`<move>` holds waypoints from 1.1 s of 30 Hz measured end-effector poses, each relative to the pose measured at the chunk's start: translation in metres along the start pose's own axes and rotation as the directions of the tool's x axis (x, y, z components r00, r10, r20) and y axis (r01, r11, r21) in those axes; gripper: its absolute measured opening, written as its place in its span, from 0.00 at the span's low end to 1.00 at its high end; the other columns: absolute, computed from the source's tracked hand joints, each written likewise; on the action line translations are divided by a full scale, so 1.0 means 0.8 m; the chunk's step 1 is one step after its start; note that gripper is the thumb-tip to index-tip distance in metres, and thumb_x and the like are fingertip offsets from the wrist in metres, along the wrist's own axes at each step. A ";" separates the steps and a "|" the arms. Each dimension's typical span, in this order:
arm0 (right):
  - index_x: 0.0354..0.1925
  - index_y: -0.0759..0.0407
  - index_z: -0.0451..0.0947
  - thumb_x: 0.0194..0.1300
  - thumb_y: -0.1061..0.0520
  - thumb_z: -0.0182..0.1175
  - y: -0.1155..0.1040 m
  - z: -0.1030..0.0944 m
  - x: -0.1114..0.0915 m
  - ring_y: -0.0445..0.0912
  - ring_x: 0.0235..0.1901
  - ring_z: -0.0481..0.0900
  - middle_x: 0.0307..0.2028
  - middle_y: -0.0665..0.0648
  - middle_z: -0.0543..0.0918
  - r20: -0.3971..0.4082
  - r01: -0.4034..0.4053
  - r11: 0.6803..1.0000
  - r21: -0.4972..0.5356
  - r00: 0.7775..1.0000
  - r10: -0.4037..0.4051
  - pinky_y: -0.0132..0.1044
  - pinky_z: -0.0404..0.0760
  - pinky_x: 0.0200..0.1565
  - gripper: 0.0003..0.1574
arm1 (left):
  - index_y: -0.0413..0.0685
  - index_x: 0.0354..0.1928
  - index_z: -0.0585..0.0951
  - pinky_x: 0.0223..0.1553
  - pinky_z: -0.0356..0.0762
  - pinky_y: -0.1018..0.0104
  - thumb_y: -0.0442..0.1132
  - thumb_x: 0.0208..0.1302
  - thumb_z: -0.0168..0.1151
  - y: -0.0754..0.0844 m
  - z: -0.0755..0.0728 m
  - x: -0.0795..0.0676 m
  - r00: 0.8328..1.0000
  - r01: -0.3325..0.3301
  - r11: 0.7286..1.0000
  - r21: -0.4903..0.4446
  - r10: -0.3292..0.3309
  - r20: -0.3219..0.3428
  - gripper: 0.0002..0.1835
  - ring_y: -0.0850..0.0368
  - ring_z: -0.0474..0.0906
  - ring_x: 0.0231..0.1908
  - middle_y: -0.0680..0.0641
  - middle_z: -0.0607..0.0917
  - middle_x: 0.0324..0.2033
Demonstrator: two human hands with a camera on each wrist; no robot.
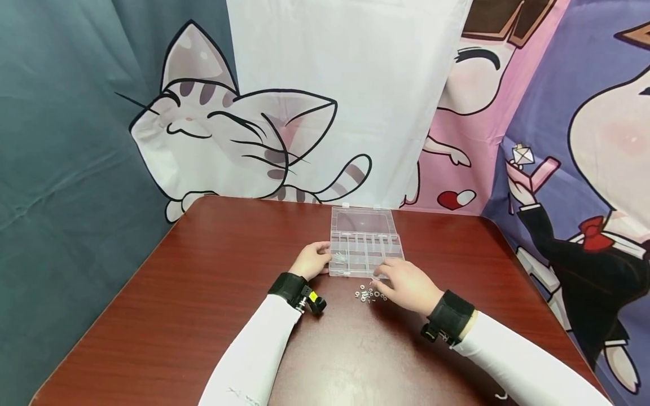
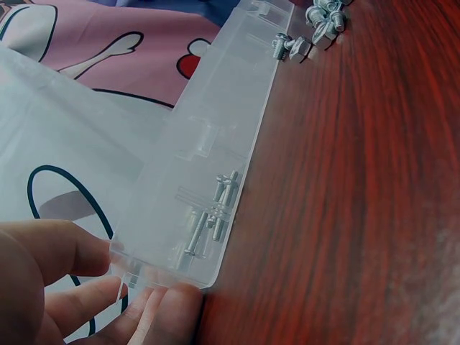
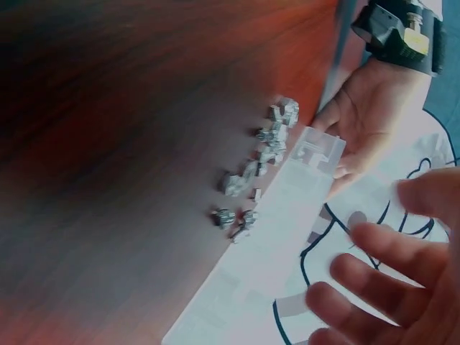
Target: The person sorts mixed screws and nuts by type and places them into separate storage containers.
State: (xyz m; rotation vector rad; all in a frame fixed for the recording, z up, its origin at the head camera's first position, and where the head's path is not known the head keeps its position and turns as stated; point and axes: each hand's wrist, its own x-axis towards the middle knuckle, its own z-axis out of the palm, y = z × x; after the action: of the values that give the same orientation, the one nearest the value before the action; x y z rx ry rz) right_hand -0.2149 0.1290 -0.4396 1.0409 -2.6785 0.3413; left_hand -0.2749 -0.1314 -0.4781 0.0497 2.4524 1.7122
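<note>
A clear plastic compartment box (image 1: 358, 273) sits on the table with its lid (image 1: 363, 220) flipped up at the back. My left hand (image 1: 310, 260) grips the box's left end, thumb and fingers around the corner in the left wrist view. Several long screws (image 2: 226, 192) lie inside near that end. In front of the box is a loose pile of small metal nuts and bolts (image 1: 363, 294). Over the box's front right part is my right hand (image 1: 410, 285). Its fingers (image 3: 388, 284) are spread and loosely bent in the right wrist view, with nothing seen between them.
The reddish-brown wooden table (image 1: 244, 242) extends around the box on both sides. Behind it hangs a cloth backdrop (image 1: 355, 67) with cartoon figures, close to the table's back edge. Each wrist wears a black strap (image 1: 449, 317) with a small device.
</note>
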 end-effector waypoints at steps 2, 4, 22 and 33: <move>0.35 0.53 0.87 0.61 0.52 0.70 0.001 0.001 -0.003 0.42 0.31 0.79 0.29 0.46 0.79 0.022 0.013 1.000 -0.015 1.000 -0.012 0.38 0.82 0.34 0.07 | 0.41 0.69 0.71 0.38 0.86 0.64 0.34 0.71 0.56 0.001 -0.001 0.001 1.000 0.001 1.000 0.002 -0.001 0.002 0.26 0.50 0.82 0.46 0.37 0.78 0.56; 0.32 0.51 0.87 0.59 0.53 0.71 0.003 0.003 -0.007 0.41 0.27 0.78 0.25 0.44 0.77 0.054 0.017 0.999 -0.049 0.998 -0.014 0.35 0.80 0.29 0.04 | 0.40 0.69 0.70 0.37 0.86 0.64 0.34 0.71 0.56 0.000 -0.002 0.002 1.000 0.000 1.000 0.000 0.000 0.003 0.26 0.50 0.82 0.45 0.37 0.78 0.56; 0.18 0.48 0.73 0.55 0.54 0.74 0.004 0.016 -0.022 0.41 0.19 0.69 0.17 0.45 0.69 0.125 -0.022 0.993 -0.113 0.991 0.036 0.37 0.72 0.20 0.19 | 0.39 0.69 0.70 0.38 0.86 0.62 0.33 0.71 0.56 -0.001 0.000 -0.002 1.000 -0.005 1.000 -0.005 0.005 -0.006 0.25 0.49 0.82 0.46 0.37 0.80 0.55; 0.18 0.49 0.74 0.55 0.55 0.72 0.003 0.021 -0.022 0.42 0.18 0.70 0.17 0.45 0.69 0.107 0.002 0.992 -0.127 0.994 0.012 0.39 0.74 0.21 0.17 | 0.38 0.69 0.70 0.37 0.86 0.63 0.32 0.70 0.57 0.000 0.001 -0.002 1.000 -0.011 1.000 -0.011 0.011 -0.008 0.26 0.50 0.82 0.46 0.37 0.80 0.54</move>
State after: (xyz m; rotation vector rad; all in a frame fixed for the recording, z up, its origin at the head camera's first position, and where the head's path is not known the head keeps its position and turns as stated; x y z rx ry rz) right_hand -0.2062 0.1370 -0.4611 1.0425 -2.7559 0.1166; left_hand -0.2731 -0.1305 -0.4784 0.0554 2.4531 1.7334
